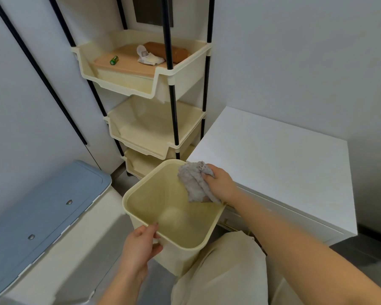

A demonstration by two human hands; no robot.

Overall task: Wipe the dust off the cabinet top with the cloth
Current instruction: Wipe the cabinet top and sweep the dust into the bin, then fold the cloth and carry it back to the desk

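A white cabinet top (279,159) fills the right of the head view, bare. My right hand (220,183) grips a crumpled grey cloth (194,183) at the cabinet's near left corner, and the cloth hangs over the open mouth of a cream plastic bin (141,208). My left hand (139,247) holds the bin's near rim, thumb inside the rim and fingers under it. The bin sits tilted toward the cabinet, below the level of its top.
A cream three-tier rack on black poles (150,84) stands behind the bin; its top tray holds a green battery, a crumpled wrapper and a brown roll. A white box with a blue lid (42,219) is at the left. My trouser leg (224,271) is below.
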